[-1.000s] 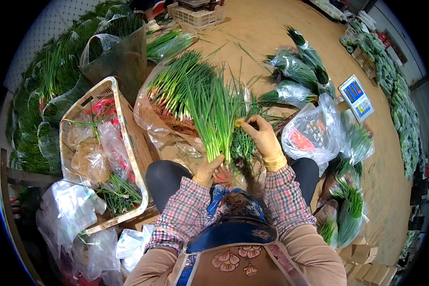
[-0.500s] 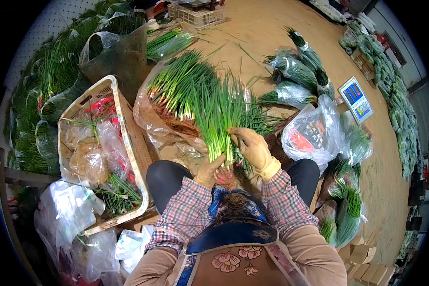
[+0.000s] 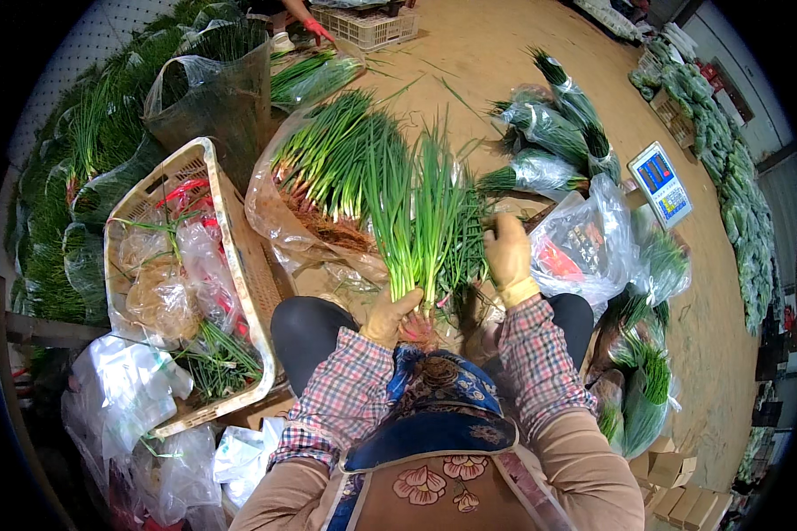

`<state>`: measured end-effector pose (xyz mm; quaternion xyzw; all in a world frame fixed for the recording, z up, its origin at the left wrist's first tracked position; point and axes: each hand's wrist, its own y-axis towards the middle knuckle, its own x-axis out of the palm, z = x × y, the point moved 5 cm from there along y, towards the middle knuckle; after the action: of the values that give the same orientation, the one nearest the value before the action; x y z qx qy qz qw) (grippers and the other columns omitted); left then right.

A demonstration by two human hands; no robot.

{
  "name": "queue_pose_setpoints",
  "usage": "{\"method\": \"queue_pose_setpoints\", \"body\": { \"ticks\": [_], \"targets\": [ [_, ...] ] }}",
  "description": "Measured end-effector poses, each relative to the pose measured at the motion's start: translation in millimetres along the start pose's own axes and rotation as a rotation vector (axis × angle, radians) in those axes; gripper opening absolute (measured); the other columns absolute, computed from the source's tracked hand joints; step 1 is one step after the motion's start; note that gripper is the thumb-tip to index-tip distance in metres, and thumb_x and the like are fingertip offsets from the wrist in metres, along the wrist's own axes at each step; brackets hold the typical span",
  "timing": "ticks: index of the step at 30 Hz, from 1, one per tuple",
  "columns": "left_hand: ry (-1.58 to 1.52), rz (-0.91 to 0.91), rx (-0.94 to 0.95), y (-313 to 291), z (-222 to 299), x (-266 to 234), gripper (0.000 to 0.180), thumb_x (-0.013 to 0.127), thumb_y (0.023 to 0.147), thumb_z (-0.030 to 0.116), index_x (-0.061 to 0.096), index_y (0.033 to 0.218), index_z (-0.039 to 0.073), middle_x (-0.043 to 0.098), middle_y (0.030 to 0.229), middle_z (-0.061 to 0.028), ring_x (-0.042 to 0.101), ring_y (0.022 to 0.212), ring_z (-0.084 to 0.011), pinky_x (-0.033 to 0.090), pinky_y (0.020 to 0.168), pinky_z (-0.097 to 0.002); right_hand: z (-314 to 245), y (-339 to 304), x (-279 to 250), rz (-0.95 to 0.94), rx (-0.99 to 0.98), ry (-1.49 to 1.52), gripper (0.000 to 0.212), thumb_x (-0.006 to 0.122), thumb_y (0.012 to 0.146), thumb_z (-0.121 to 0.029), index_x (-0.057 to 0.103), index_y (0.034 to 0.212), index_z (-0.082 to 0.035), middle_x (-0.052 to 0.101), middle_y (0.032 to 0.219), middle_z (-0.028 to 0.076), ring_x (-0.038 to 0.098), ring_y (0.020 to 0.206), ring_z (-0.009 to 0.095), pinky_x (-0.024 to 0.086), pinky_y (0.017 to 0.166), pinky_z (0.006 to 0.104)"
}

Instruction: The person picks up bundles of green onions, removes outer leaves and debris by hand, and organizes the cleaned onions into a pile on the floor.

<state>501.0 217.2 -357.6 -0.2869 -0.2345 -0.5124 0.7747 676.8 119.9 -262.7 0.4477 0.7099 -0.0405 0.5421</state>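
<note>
My left hand, in a yellowish glove, is closed around the root end of a bunch of spring onions. Their green leaves point away from me, and reddish roots show beside the hand, just above my apron. To the right of the bunch, and apart from it, is my gloved right hand. Its fingers are curled; whatever they may hold cannot be made out. Loose green leaves lie between that hand and the bunch. Beyond my left hand, a heap of spring onions rests on an open plastic sheet.
At left stands a plastic crate with bags and leaf scraps. Wrapped onion bundles lie at right, near a scale display and a clear plastic bag. Another person's red-gloved hand reaches in at the top.
My right hand has moved right, away from the spring onions. My left hand keeps hold of the bunch. Another person's red-gloved hand has come into view at the top.
</note>
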Motion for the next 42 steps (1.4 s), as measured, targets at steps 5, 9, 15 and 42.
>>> {"method": "queue_pose_setpoints", "body": {
  "ticks": [5,9,15,42],
  "targets": [
    [0.134,0.142,0.019,-3,7,-1,0.039,0.062,0.081,0.012,0.049,0.115,0.0,0.058,0.102,-0.0055,0.054,0.089,-0.0149,0.043,0.08,-0.0262,13,-22,23,-0.708,-0.056,-0.164,0.019,0.057,0.077,-0.018,0.06,0.083,-0.001,0.06,0.076,0.021,0.059,0.071,0.035,0.047,0.063,0.0385],
    [0.186,0.129,0.034,-4,9,-5,0.041,0.06,0.082,0.008,0.046,0.119,-0.001,0.056,0.105,-0.0058,0.053,0.092,-0.0146,0.041,0.084,-0.0261,-66,20,-12,-0.592,0.274,0.55,0.022,0.053,0.08,-0.022,0.061,0.081,-0.002,0.061,0.066,0.016,0.06,0.062,0.032,0.048,0.063,0.0386],
    [0.244,0.168,-0.028,-2,9,-3,0.045,0.059,0.082,0.007,0.041,0.122,-0.002,0.055,0.107,-0.0069,0.053,0.094,-0.0174,0.041,0.086,-0.0282,-7,28,-1,-0.181,0.28,0.277,0.029,0.054,0.083,-0.028,0.06,0.075,-0.001,0.059,0.063,0.014,0.06,0.052,0.02,0.045,0.051,0.0316],
    [0.386,-0.037,0.027,-5,5,9,0.04,0.065,0.08,0.015,0.051,0.114,0.0,0.058,0.101,-0.0033,0.052,0.086,-0.0123,0.042,0.077,-0.0252,2,146,-7,-0.082,0.046,0.533,0.039,0.053,0.08,-0.014,0.05,0.115,0.004,0.063,0.096,0.016,0.062,0.086,0.025,0.048,0.076,0.0314]
  ]
}}
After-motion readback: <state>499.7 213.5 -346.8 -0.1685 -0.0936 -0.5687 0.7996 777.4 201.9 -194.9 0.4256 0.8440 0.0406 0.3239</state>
